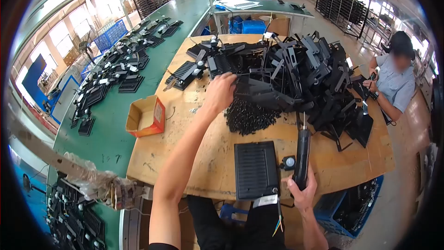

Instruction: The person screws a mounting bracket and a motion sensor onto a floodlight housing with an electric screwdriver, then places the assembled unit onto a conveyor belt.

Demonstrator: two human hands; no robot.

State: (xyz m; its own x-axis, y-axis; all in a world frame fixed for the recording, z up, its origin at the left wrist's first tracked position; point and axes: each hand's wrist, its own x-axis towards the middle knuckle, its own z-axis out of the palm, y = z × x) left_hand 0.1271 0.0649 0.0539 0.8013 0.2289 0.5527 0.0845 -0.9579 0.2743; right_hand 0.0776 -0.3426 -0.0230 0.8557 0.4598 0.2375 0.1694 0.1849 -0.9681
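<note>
My left hand (221, 93) reaches to the near edge of a black finned housing (221, 64) at the back of the wooden table; its fingertips are partly hidden. My right hand (303, 190) is wrapped round a black electric screwdriver (302, 157), held upright with its tip pointing away. Between my arms, at the front edge, lies a black finned housing (255, 169) with a white label and loose coloured wires. A small round sensor (289, 162) sits between it and the screwdriver. Beyond is a heap of small black screws (252, 115).
Black brackets (314, 71) form a large pile at the right. An open orange box (146, 116) stands at the left. More housings lie on the green table (162, 55). A blue crate (354, 208) stands below right. A co-worker (395, 76) is at the far right.
</note>
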